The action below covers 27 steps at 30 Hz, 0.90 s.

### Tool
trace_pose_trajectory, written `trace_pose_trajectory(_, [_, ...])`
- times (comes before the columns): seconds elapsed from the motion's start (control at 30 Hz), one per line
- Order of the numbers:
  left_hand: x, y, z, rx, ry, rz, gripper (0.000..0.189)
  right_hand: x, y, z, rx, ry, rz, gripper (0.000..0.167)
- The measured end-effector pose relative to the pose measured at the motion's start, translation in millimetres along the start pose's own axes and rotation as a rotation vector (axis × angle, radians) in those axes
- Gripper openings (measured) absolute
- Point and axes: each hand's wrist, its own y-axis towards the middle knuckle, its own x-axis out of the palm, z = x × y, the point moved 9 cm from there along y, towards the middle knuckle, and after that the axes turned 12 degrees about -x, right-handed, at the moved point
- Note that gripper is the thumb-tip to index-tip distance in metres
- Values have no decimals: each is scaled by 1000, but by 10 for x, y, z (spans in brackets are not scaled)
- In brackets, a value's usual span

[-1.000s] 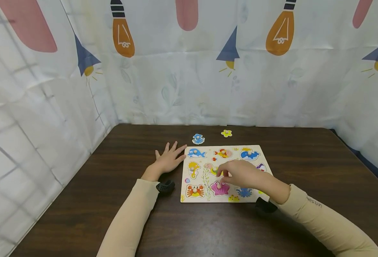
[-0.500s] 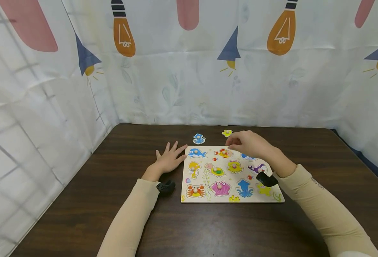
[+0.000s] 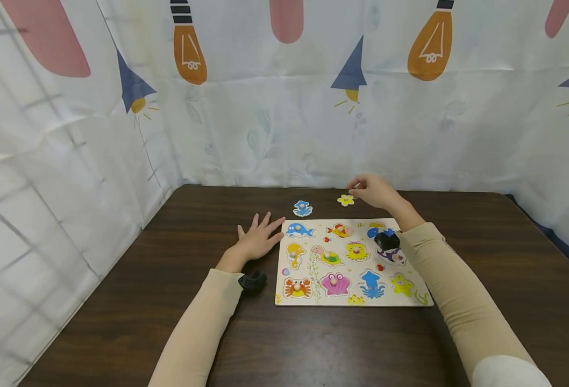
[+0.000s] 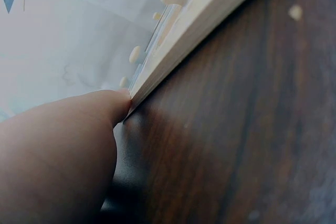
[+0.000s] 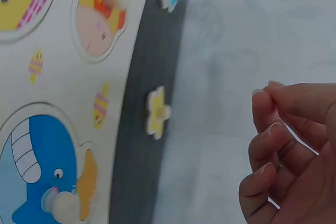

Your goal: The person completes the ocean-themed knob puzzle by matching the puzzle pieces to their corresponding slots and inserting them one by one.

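My right hand (image 3: 372, 191) hovers beside and above a yellow star-shaped puzzle piece (image 3: 346, 200) at the table's back edge. In the right wrist view the fingers (image 5: 286, 145) are curled, thumb and index tips together with nothing between them; the star piece (image 5: 156, 113) stays apart from them. My left hand (image 3: 254, 242) lies on the table with fingers spread, its fingertips at the left edge of a wooden puzzle board (image 3: 333, 302). A blue squid-like piece (image 3: 303, 208) lies behind the board. Matching blue squid (image 3: 372, 285) and yellow star (image 3: 402, 285) shapes on the board show no knobs.
Several knobbed sea-animal pieces sit in the board, among them a crab (image 3: 297, 288), a pink shell (image 3: 335, 285) and a turtle (image 3: 328, 256). The dark wooden table (image 3: 275, 344) ends at a patterned curtain (image 3: 284, 134) behind and at the left.
My right hand has moved from over the middle of the board back and up to the yellow star piece. The left hand stays at the board's edge.
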Motion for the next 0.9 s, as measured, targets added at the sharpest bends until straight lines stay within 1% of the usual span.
trace_pose_trajectory(0.1, [-5,5,-8,-4,-1,-1,61,22,90,170,61,40,9,29])
trace_pose_trajectory(0.27, [-9,12,9,-1,-3,-1,60,65,187,428,177,158,31,34])
trace_pose_trajectory(0.4, [-8,12,7,-3,2,-2,60,174,230,565,248,193,6,36])
trace_pose_trajectory(0.6, [-8,31,-13,-7,-2,0,61,350,285,676,318,197,-20,37])
trace_pose_trajectory(0.77, [6,27,-18,-9,1,-6,61,450,308,723,343,179,-63,42])
trace_pose_trajectory(0.9, [-5,22,-10,-7,5,-3,61,484,309,749,364,162,-90,43])
